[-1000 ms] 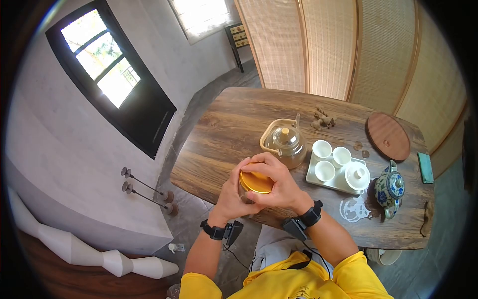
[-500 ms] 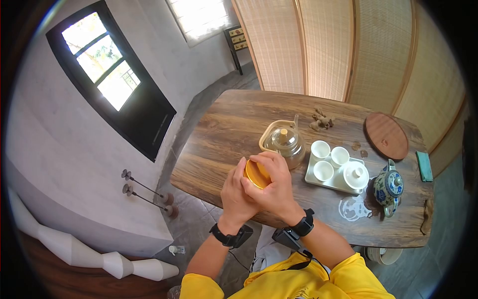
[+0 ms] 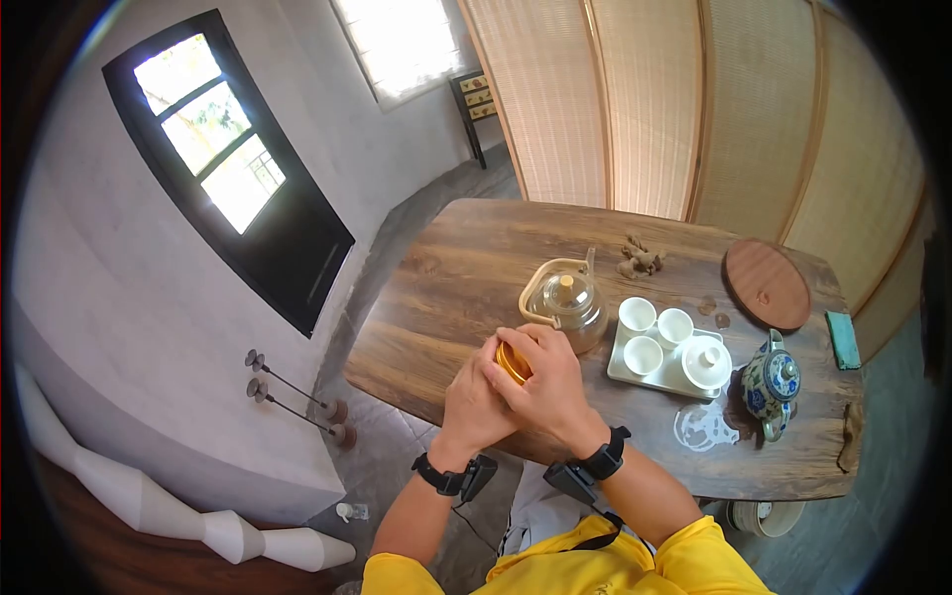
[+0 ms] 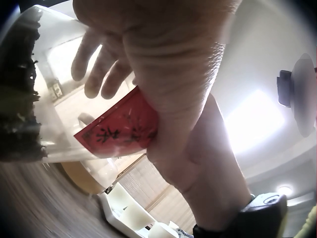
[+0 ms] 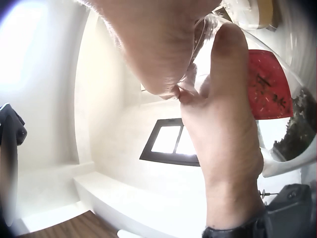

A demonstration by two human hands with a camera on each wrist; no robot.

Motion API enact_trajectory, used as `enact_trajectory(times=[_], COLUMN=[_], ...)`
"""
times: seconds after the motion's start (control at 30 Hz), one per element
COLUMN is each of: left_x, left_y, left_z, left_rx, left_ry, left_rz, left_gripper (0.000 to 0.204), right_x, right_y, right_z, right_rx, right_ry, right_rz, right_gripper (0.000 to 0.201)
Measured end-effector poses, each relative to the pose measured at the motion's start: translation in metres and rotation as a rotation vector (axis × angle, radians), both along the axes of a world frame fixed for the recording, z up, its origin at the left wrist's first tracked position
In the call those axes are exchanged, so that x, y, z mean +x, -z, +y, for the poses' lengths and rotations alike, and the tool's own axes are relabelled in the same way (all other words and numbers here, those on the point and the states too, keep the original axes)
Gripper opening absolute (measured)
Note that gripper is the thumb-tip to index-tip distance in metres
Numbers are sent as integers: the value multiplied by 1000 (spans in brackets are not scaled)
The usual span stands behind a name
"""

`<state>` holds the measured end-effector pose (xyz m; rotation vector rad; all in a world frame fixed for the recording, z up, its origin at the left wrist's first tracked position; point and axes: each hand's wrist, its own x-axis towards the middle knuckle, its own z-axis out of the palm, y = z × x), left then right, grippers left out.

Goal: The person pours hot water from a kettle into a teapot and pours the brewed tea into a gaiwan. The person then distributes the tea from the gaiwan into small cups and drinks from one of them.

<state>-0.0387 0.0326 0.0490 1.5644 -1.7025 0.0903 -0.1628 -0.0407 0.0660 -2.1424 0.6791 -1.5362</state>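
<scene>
Both hands are together over the near edge of the table, around a clear jar [image 4: 49, 111] with a gold lid [image 3: 513, 364]. Dark tea leaves [image 4: 19, 94] fill one end of it, and a red label [image 4: 119, 130] with black characters is on its wall. My left hand [image 3: 476, 405] grips the jar, its thumb lying along the wall beside the label in the right wrist view. Curled over the top, my right hand [image 3: 545, 387] holds the lid, hiding much of it. The two hands overlap in the head view.
Just beyond the hands stands a glass teapot [image 3: 570, 305]. To its right are a white tray [image 3: 623, 369] with cups and a lidded pot, and a blue-and-white teapot [image 3: 771, 385]. Further back lie ginger roots [image 3: 641, 260], a round wooden board [image 3: 767, 285] and a green cloth [image 3: 843, 340].
Both hands have shifted slightly and drawn closer together. The right hand has turned over the top, and less of the gold lid shows. The head view has tipped up slightly.
</scene>
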Motion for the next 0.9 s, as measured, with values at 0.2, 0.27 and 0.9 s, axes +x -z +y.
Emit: enact_trajectory(times=[0.2,0.27,0.9], left_x=[6,8,32], left_y=[-4,-6,24], left_z=[7,8,6], left_rx=[56,79,141], left_ry=[15,55,162], left_rz=[-80,-1,621], left_gripper=[103,107,113], right_x=[-3,-7,9], right_y=[0,-1,82], right_z=[-3,-10,-33], right_rx=[103,351,1582], right_ry=[-46,-211,-502], right_rz=[24,35,-782], right_gripper=[37,38,33])
